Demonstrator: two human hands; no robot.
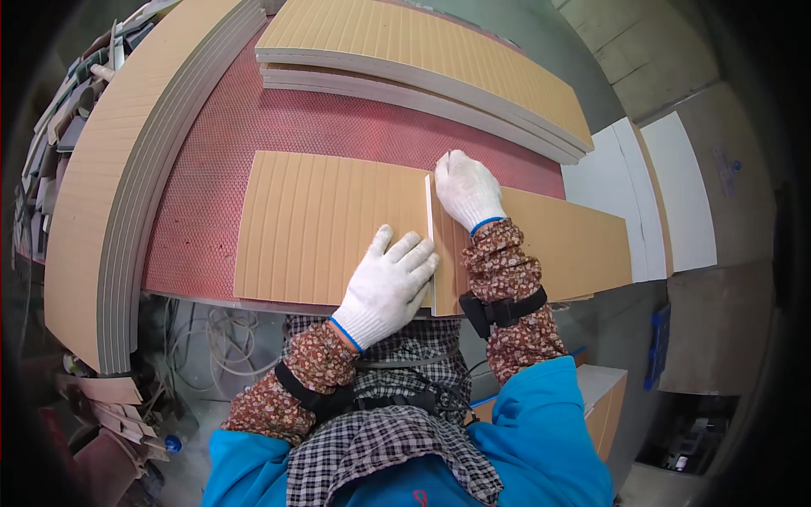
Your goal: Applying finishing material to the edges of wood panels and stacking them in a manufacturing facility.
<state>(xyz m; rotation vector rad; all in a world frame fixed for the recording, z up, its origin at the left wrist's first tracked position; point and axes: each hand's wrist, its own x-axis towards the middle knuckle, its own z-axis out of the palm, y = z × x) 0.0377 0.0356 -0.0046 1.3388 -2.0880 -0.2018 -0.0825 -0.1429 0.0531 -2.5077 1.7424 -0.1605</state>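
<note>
A tan grooved board (329, 220) lies before me, its white edge (430, 211) showing at its right end. Beyond that edge a second tan board (566, 232) extends to the right; I cannot tell whether the two overlap or just meet. My left hand (387, 279), in a white knit glove, lies flat on the first board near its right end, fingers stretched out. My right hand (469, 188), gloved the same way, is closed beside the far end of the white edge, over the second board. What its curled fingers hold, if anything, is hidden.
A red mesh-patterned tabletop (203, 194) lies beneath the boards. Stacked tan panels (422, 63) stand at the far side, and another tall stack (127, 177) runs along the left. White panels (621, 198) are at the right. A coiled cable (232, 338) hangs below the table's near edge.
</note>
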